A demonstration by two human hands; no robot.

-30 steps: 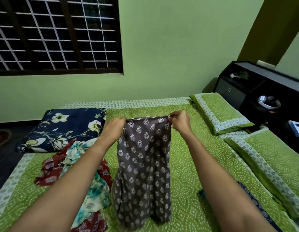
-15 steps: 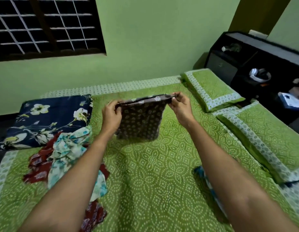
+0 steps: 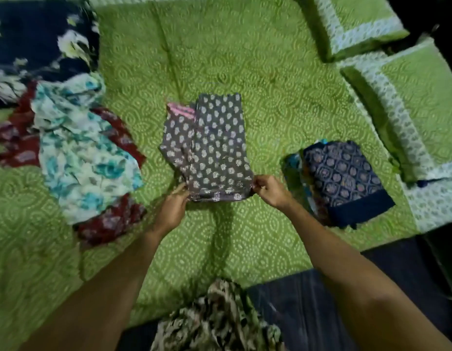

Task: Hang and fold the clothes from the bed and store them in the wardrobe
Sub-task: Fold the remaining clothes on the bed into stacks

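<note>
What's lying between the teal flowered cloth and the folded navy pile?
In the head view, the grey dotted garment, lying on the green bedsheet.

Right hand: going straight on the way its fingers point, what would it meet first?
The grey printed garment, whose near right corner the right hand pinches. Its fingers aim left along the near hem, so next in line would probably be the left hand at the other corner; depth is unclear.
</note>
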